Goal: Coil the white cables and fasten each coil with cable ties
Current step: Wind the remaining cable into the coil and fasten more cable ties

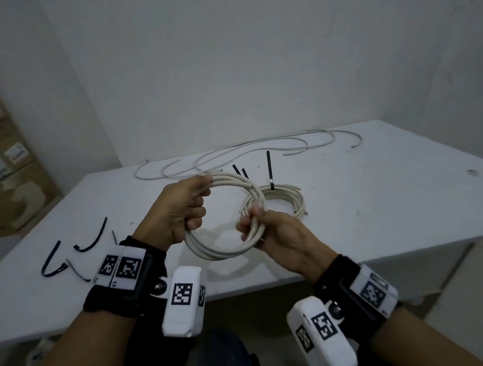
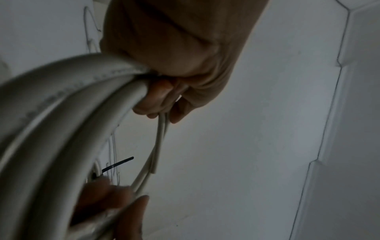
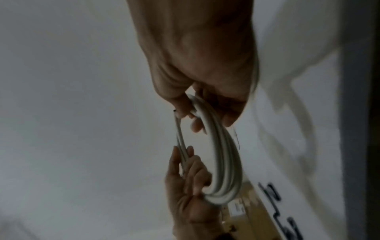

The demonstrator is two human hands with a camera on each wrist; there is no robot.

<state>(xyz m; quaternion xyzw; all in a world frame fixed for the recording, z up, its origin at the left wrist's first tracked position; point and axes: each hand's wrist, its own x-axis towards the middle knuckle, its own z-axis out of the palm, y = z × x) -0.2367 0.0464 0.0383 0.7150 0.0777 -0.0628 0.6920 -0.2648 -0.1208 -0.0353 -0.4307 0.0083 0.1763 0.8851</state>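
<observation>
A coil of white cable (image 1: pixel 223 250) is held above the white table (image 1: pixel 386 205) between both hands. My left hand (image 1: pixel 181 209) grips its left side with curled fingers, the same coil (image 2: pixel 68 116) filling the left wrist view. My right hand (image 1: pixel 266 231) pinches the coil's right side, where the strands cross; the right wrist view shows the coil (image 3: pixel 224 162) edge-on between both hands. Behind it lies a second coil (image 1: pixel 284 199) on the table, bound by a black cable tie (image 1: pixel 269 169) that sticks upward. Loose white cables (image 1: pixel 247 152) sprawl along the table's far edge.
Several black cable ties (image 1: pixel 91 240) lie on the table at the near left. Two more black ties (image 1: pixel 240 170) poke out behind the held coil. Cardboard boxes (image 1: pixel 13 174) stand by the wall at the left. The table's right edge drops to the floor.
</observation>
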